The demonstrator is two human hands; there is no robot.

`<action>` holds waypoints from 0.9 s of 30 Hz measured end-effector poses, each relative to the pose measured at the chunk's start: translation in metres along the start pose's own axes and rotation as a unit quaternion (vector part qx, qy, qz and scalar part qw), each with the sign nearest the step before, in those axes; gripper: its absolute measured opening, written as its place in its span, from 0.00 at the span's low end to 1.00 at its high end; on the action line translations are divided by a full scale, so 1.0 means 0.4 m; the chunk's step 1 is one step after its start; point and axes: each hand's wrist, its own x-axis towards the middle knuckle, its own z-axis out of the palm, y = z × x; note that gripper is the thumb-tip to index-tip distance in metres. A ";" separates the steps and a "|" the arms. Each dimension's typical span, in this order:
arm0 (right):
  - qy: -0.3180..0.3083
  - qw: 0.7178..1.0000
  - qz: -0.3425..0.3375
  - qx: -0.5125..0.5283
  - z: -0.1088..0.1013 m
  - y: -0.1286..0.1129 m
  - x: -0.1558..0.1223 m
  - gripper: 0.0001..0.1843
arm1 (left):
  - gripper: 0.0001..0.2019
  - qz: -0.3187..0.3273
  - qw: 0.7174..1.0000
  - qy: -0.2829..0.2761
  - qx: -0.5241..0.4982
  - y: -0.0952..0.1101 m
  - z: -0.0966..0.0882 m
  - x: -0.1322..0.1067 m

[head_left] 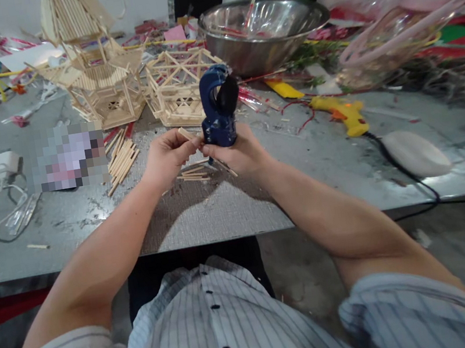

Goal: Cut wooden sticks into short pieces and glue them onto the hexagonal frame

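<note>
Close together above the table's front, my two hands meet. My left hand (172,154) is closed, pinching a short, thin wooden stick (188,134) between thumb and fingers. My right hand (244,151) is wrapped round a blue hand tool (217,109) with a hooked, C-shaped upper part; its exact kind is unclear. The right thumb reaches toward the left fingertips. Beneath the hands lie several cut wooden sticks (194,174). A loose pile of longer sticks (123,159) rests left of my left hand. Behind stands an open stick frame (182,79), partly hidden by the blue tool.
A tall stick pagoda model (100,80) stands at the back left. Behind my right hand is a steel bowl (265,45). A yellow glue gun (344,112) with a black cord lies right, near a white oval object (417,153). A white charger (5,164) and cables lie left.
</note>
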 end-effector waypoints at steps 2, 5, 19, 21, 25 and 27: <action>-0.011 1.000 -0.006 -0.004 -0.003 0.002 0.000 0.08 | 0.11 -0.025 1.000 -0.019 0.002 0.004 -0.002 -0.001; -0.018 1.000 -0.016 -0.006 -0.011 0.001 0.002 0.12 | 0.05 -0.038 0.999 -0.030 0.003 0.007 -0.012 0.002; -0.125 0.983 -0.018 -0.130 -0.053 -0.021 0.012 0.05 | 0.08 0.223 0.820 -0.123 0.513 0.033 -0.082 0.014; -0.138 0.979 -0.017 -0.152 -0.054 -0.025 0.010 0.03 | 0.10 0.216 0.791 -0.140 0.555 0.035 -0.079 0.012; -0.156 0.969 -0.013 -0.191 -0.050 -0.022 0.008 0.07 | 0.12 0.175 0.747 -0.143 0.625 0.033 -0.068 0.007; -0.132 0.972 -0.017 -0.193 -0.051 -0.020 0.009 0.08 | 0.12 0.139 0.751 -0.150 0.628 0.032 -0.063 0.006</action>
